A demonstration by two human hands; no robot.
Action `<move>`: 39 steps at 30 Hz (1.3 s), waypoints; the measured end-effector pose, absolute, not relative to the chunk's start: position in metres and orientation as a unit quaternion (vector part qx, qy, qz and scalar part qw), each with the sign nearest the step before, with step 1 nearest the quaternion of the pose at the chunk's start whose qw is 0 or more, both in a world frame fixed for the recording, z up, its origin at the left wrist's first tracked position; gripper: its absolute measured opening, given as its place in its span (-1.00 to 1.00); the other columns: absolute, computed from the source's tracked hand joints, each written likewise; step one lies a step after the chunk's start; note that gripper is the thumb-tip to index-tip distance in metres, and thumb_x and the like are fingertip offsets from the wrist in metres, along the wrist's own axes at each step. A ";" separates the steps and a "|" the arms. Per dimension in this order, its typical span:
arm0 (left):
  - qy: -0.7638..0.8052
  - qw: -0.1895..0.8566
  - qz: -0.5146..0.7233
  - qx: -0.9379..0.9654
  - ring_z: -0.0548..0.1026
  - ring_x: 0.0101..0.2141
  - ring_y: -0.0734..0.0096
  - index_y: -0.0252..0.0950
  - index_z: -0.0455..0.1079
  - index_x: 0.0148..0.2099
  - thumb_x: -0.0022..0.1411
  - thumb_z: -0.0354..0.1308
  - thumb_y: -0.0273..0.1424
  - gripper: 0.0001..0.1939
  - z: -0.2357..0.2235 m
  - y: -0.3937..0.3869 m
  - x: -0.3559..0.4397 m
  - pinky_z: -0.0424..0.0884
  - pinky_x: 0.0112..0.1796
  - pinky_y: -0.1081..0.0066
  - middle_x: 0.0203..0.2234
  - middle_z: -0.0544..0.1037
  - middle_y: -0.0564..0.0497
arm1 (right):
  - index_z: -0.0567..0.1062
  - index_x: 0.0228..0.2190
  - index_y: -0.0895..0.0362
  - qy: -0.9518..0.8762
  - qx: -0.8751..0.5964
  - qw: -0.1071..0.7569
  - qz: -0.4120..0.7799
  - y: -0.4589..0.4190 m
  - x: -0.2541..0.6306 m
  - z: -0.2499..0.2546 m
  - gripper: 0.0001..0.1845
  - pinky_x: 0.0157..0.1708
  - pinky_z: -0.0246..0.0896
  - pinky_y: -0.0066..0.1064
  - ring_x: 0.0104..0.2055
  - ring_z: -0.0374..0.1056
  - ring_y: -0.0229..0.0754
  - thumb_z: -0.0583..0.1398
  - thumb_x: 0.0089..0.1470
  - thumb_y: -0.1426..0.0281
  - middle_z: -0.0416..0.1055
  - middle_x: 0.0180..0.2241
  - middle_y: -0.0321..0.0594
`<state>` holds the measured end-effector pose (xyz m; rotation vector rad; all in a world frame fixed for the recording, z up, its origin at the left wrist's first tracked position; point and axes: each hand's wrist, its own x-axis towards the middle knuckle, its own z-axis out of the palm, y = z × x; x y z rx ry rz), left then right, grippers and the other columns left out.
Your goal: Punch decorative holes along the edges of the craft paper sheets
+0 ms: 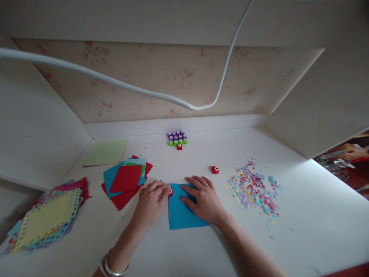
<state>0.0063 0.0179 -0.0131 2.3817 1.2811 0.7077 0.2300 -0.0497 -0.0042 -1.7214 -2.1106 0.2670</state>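
A blue paper square (181, 213) lies flat on the white desk (201, 246) in front of me. My right hand (203, 198) rests on it with fingers stretched out flat, open. My left hand (151, 202) is closed around a small red punch (171, 191) at the paper's upper left corner. A second red punch (215, 169) sits loose on the desk, a little beyond my right hand.
A stack of red, blue and green papers (127, 179) lies left of my hands, a pale green sheet (107, 152) behind it. Punched-edge papers (49, 217) sit far left. Purple, green and red punches (177, 139) cluster at the back. Confetti scraps (253, 188) spread to the right. A white cable (129, 86) hangs overhead.
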 end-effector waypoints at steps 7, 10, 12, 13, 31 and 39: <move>0.409 0.172 0.221 0.869 0.48 0.02 0.14 -0.06 0.43 0.14 0.27 0.25 -0.26 -0.61 -0.023 0.019 -0.012 0.37 0.04 0.09 0.02 0.54 -0.03 | 0.38 0.18 -0.08 -0.757 -0.614 0.203 0.092 -0.048 0.229 -0.006 -0.49 0.24 -0.01 0.05 0.24 0.19 0.06 0.14 0.25 0.08 0.33 0.21 -0.16; 0.400 0.177 0.253 0.863 0.52 -0.05 0.18 -0.10 0.49 0.04 0.28 0.23 -0.32 -0.72 -0.024 0.021 -0.013 0.42 0.01 0.13 -0.05 0.58 -0.04 | 0.37 0.19 0.01 -0.749 -0.624 0.205 0.089 -0.047 0.227 -0.007 -0.44 0.24 -0.01 0.06 0.25 0.18 0.07 0.15 0.23 0.07 0.28 0.24 -0.08; 0.397 0.183 0.270 0.858 0.53 -0.06 0.17 -0.10 0.49 0.05 0.29 0.23 -0.32 -0.72 -0.023 0.022 -0.011 0.45 0.00 0.14 -0.06 0.59 -0.05 | 0.40 0.15 0.04 -0.746 -0.623 0.214 0.097 -0.047 0.227 -0.007 -0.47 0.25 -0.02 0.07 0.26 0.17 0.08 0.16 0.23 0.08 0.28 0.24 -0.07; 0.394 0.188 0.278 0.855 0.54 -0.05 0.18 -0.11 0.49 0.05 0.30 0.22 -0.32 -0.73 -0.023 0.021 -0.010 0.46 0.00 0.15 -0.06 0.59 -0.05 | 0.43 0.11 0.05 -0.743 -0.621 0.227 0.104 -0.047 0.227 -0.007 -0.50 0.25 -0.02 0.07 0.25 0.18 0.08 0.17 0.22 0.09 0.29 0.23 -0.07; 0.327 0.316 0.319 0.832 0.55 -0.02 0.26 -0.16 0.44 0.13 0.38 0.11 -0.35 -0.70 -0.015 0.011 0.001 0.52 0.00 0.29 -0.01 0.57 -0.08 | 0.60 -0.28 0.13 -0.465 -0.550 0.424 0.550 -0.038 0.249 0.003 -0.63 -0.37 0.29 -0.40 -0.34 0.41 -0.19 0.35 -0.01 0.10 0.55 -0.34 -0.22; 0.347 0.379 0.305 0.801 0.52 0.03 0.27 -0.13 0.40 0.17 0.38 0.11 -0.31 -0.66 -0.012 0.008 0.002 0.49 0.04 0.30 0.03 0.54 -0.06 | 0.61 -0.28 0.13 -0.472 -0.532 0.423 0.562 -0.039 0.246 0.003 -0.63 -0.35 0.28 -0.40 -0.32 0.40 -0.19 0.37 -0.03 0.11 0.55 -0.33 -0.22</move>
